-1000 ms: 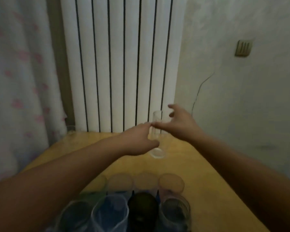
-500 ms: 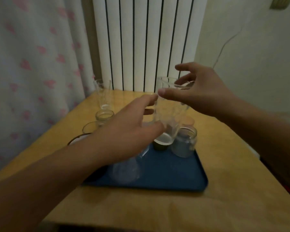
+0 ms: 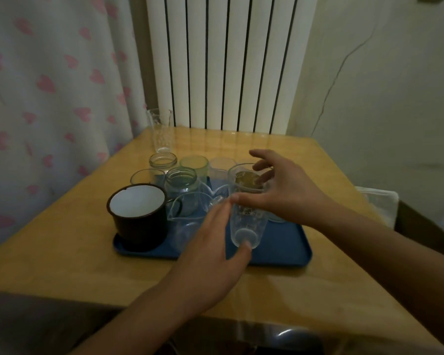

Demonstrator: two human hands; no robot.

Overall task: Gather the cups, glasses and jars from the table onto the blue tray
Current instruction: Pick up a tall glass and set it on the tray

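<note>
Right now both hands hold a tall clear glass (image 3: 246, 211) above the blue tray (image 3: 287, 247): the right hand (image 3: 287, 190) pinches its rim, while the left hand (image 3: 213, 254), fingers nearly straight, touches its base. Another glass (image 3: 160, 130) stands apart on the surface (image 3: 62, 247).

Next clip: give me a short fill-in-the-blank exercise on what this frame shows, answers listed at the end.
1. The right hand pinches the rim of a tall clear glass held above the ____ tray.
2. The dark enamel mug on the tray has a ____ interior.
3. Another tall glass stands off the tray at the table's far ____ corner.
4. The left hand touches the held glass near its ____.

Answers: blue; white; left; base
</note>
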